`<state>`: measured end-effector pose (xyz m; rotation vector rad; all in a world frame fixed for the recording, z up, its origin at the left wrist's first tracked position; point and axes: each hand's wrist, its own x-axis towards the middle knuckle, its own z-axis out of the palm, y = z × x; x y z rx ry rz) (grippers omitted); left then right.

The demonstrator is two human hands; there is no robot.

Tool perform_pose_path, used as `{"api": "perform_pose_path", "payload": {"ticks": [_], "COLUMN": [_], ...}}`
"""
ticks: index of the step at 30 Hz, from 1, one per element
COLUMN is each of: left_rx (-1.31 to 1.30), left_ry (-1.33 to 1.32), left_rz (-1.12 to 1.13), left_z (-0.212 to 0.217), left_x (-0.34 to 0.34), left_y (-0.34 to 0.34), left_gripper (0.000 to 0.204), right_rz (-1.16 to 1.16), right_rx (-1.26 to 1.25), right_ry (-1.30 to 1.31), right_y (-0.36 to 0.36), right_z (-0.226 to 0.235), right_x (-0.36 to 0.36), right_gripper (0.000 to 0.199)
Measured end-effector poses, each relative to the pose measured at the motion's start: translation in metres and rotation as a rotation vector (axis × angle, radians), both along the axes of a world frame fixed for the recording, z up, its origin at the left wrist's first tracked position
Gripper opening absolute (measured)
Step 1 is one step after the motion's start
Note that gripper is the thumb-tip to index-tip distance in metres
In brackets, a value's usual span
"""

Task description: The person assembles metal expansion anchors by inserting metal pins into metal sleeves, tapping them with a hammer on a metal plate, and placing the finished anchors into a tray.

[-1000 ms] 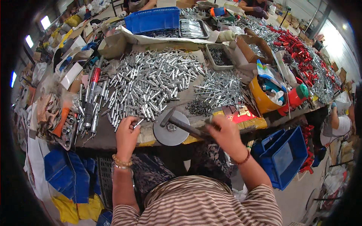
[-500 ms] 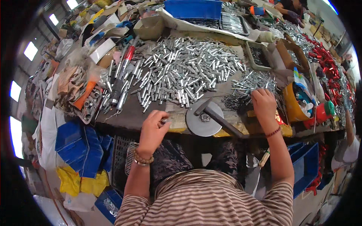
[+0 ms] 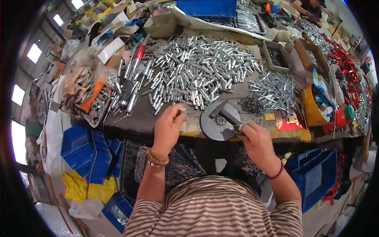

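Observation:
My left hand (image 3: 167,125) is at the workbench's near edge, its fingers pinched on a small silver metal sleeve (image 3: 182,109) just below the big heap of silver metal sleeves (image 3: 197,73). My right hand (image 3: 256,140) grips the handle of a hammer (image 3: 227,115) whose dark head rests on a round grey metal plate (image 3: 216,125) between the two hands. A pile of thin silver pins (image 3: 272,89) lies beyond the right hand.
Long tools and red-handled rods (image 3: 132,77) lie at the left. A yellow tub (image 3: 316,104) and red parts (image 3: 347,67) sit at the right. Blue bins (image 3: 319,177) stand under the bench on both sides. Another person (image 3: 310,6) works at the far end.
My right hand came back from the pin pile to the hammer handle at the round plate. My left hand stayed at the bench edge and now pinches a sleeve. The camera view shifted.

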<state>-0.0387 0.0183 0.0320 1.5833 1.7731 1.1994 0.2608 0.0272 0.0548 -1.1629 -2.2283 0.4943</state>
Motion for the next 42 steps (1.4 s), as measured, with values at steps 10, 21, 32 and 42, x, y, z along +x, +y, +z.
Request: {"api": "perform_pose_path", "payload": {"ticks": [10, 21, 32, 42], "left_rx": [0.15, 0.119, 0.134, 0.172], "left_ry": [0.282, 0.255, 0.315, 0.273], "left_rz": [-0.351, -0.277, -0.282, -0.285], "left_z": [-0.004, -0.01, -0.01, -0.015], "left_x": [0.047, 0.046, 0.045, 0.042], "left_y": [-0.008, -0.017, -0.01, -0.013], "left_gripper": [0.017, 0.015, 0.015, 0.011], "right_rz": [-0.001, 0.051, 0.039, 0.066], "right_rx": [0.174, 0.242, 0.277, 0.274], "right_ry": [-0.154, -0.11, -0.095, -0.088], "right_y": [0.004, 0.004, 0.01, 0.014], "right_z": [-0.017, -0.026, -0.03, -0.033], "right_x": [-0.021, -0.024, -0.028, -0.03], "right_gripper": [0.017, 0.009, 0.01, 0.011]}}
